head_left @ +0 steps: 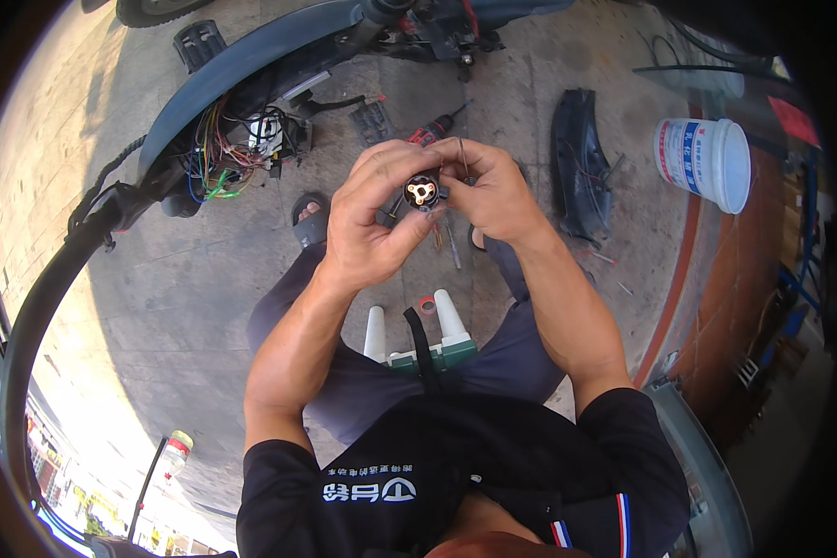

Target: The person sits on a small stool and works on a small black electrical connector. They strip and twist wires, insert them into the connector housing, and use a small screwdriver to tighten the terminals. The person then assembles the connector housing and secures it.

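Observation:
My left hand (365, 212) is closed around a short black cylindrical part (422, 192), whose round end faces up and shows a gold-coloured shape with small holes round a centre opening. It looks like a lock cylinder, but I cannot be sure of its kind. My right hand (500, 197) pinches beside the part's right side, fingertips bent together. A thin dark wire or pin (463, 153) rises by these fingers; what exactly they grip is too small to make out. Below the hands, a screwdriver (455, 249) lies on the ground.
A red-and-black power drill (431, 131) lies beyond my hands. Loose coloured wires (223, 153) hang from a dark vehicle frame (237, 74) at the far left. On the right are a curved black panel (577, 163) and a white bucket (733, 167); a green-and-white stool (451, 353) is between my legs.

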`<state>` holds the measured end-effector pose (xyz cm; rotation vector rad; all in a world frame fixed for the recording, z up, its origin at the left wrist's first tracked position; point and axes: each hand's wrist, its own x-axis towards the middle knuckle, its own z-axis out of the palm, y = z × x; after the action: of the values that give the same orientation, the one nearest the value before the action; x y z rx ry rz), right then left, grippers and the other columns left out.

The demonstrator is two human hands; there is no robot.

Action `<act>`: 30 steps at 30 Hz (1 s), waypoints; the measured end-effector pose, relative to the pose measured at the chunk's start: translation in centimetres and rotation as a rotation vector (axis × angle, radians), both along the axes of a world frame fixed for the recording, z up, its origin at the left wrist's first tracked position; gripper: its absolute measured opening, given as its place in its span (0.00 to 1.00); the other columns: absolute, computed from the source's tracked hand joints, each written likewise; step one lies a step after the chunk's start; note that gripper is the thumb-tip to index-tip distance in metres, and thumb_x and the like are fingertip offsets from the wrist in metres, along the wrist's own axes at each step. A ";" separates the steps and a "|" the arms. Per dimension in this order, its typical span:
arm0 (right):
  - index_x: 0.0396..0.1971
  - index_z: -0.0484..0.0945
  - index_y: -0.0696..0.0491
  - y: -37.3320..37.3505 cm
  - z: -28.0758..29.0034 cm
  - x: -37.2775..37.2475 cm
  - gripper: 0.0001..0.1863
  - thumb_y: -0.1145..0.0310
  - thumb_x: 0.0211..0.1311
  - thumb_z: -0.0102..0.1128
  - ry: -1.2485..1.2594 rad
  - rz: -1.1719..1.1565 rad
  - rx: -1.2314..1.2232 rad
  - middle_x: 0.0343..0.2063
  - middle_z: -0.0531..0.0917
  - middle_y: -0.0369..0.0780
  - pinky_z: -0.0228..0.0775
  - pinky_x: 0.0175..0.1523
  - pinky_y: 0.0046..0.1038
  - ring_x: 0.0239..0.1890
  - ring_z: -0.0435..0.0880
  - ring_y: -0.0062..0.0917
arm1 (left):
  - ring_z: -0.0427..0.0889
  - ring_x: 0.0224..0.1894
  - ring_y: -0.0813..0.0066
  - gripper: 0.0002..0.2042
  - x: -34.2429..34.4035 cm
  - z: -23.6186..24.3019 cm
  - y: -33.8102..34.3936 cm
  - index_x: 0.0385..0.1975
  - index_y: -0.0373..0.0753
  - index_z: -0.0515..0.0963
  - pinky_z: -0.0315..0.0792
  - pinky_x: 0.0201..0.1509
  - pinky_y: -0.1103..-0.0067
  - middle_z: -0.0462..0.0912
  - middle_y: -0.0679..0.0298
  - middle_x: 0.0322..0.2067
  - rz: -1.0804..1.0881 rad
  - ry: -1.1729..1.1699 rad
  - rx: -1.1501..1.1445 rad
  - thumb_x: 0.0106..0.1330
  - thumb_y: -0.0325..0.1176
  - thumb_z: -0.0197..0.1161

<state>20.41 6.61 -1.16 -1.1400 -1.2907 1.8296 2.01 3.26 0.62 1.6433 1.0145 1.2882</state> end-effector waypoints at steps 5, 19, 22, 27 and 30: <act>0.45 0.83 0.55 -0.2 0.6 0.2 0.16 0.80 0.55 0.62 -0.064 -0.011 -0.035 0.27 0.80 0.30 0.65 0.30 0.15 0.26 0.73 0.08 | 0.79 0.53 0.58 0.23 0.3 -0.1 0.0 0.49 0.33 0.79 0.69 0.61 0.65 0.83 0.55 0.47 0.038 0.082 0.063 0.49 0.21 0.70; 0.40 0.84 0.58 -0.3 1.4 -0.9 0.16 0.85 0.49 0.64 -0.207 -0.079 0.428 0.36 0.83 0.36 0.70 0.31 0.17 0.26 0.76 0.12 | 0.80 0.52 0.63 0.21 0.4 -0.6 -0.4 0.49 0.32 0.78 0.71 0.58 0.70 0.83 0.53 0.47 0.113 -0.015 0.009 0.54 0.22 0.73; 0.41 0.84 0.58 -0.3 1.2 -0.8 0.15 0.85 0.51 0.64 -0.165 -0.080 0.424 0.37 0.83 0.36 0.70 0.33 0.18 0.28 0.77 0.12 | 0.79 0.53 0.62 0.21 0.1 -0.5 -0.5 0.51 0.31 0.77 0.70 0.60 0.70 0.82 0.53 0.48 0.096 -0.027 -0.044 0.56 0.23 0.72; 0.48 0.81 0.59 0.1 1.3 -0.1 0.17 0.83 0.59 0.60 0.023 0.039 0.208 0.42 0.84 0.37 0.73 0.45 0.19 0.39 0.81 0.14 | 0.80 0.54 0.57 0.21 0.0 -0.1 -0.2 0.50 0.32 0.79 0.72 0.59 0.68 0.83 0.52 0.47 0.089 -0.040 -0.021 0.55 0.29 0.72; 0.53 0.79 0.60 0.4 1.9 0.4 0.18 0.81 0.62 0.59 0.068 0.121 0.014 0.45 0.84 0.37 0.72 0.53 0.20 0.46 0.81 0.16 | 0.80 0.54 0.56 0.21 0.1 0.1 -0.1 0.49 0.33 0.80 0.73 0.58 0.68 0.82 0.51 0.47 0.074 -0.084 -0.043 0.55 0.30 0.73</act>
<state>20.77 6.98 0.72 -1.0027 -1.3567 1.9262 2.11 3.13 0.70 1.5196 1.0537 1.3635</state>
